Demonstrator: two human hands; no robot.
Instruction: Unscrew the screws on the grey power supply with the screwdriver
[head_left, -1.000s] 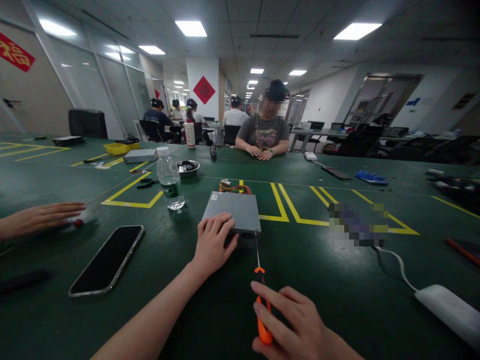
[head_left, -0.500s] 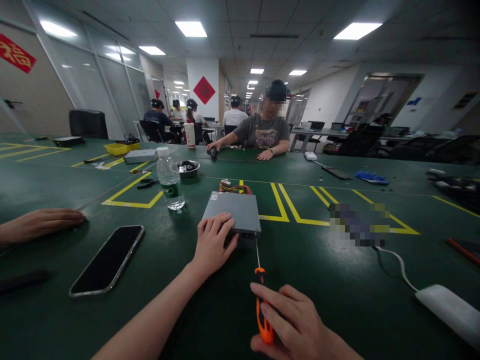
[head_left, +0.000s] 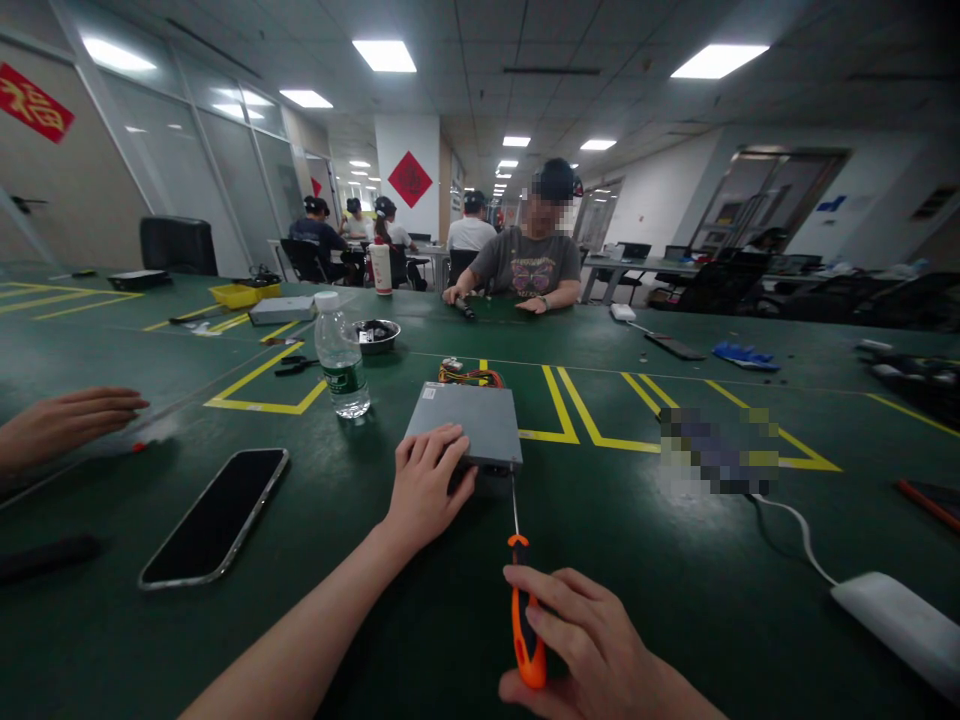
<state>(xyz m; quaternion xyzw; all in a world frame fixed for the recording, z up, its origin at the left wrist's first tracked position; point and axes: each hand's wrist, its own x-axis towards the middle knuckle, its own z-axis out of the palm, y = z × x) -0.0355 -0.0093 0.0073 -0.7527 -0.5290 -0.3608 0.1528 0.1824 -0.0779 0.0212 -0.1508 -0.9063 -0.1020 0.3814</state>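
A grey metal box (head_left: 465, 412) lies flat on the green table, with a bundle of coloured wires (head_left: 471, 374) at its far side. My left hand (head_left: 429, 485) grips the box's near left part, its fingers over the top and the thumb at the near side. In my right hand (head_left: 581, 635) is an orange and black screwdriver (head_left: 531, 655), held between thumb and fingers. The screwdriver's shaft points away from me, and its tip meets the near right corner of the box.
A water bottle (head_left: 342, 360) stands left of the box, near a metal bowl (head_left: 376, 336). A phone (head_left: 217, 518) lies nearer on the left, beside another person's hand (head_left: 71, 425). At right are a white power bank (head_left: 896, 625) and its cable. Someone sits opposite (head_left: 529, 262).
The other person's hand at the left has drawn back leftward. The person opposite has shifted the dark object to the right. My hands, the box and the screwdriver are almost unchanged.
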